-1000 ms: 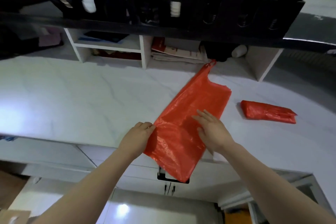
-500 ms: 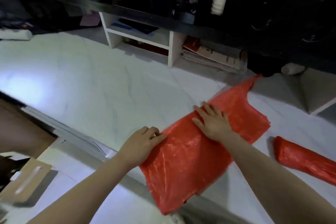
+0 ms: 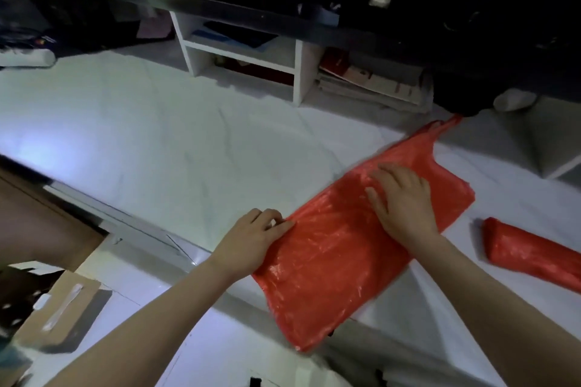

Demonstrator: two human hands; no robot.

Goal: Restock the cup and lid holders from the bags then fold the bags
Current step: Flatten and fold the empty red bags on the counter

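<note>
On the white bench (image 3: 157, 141), one red bag (image 3: 531, 256) is already lying folded at the right, so I think only the flat red bag (image 3: 330, 261) is left. The left hand (image 3: 251, 242) is pinching its left edge; the right hand (image 3: 402, 201) is pressing open on top.

No readable text, label or number anywhere.

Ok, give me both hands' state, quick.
Left hand: closed, pinching the left edge of the red plastic bag.
Right hand: open, pressed flat on the bag.
</note>
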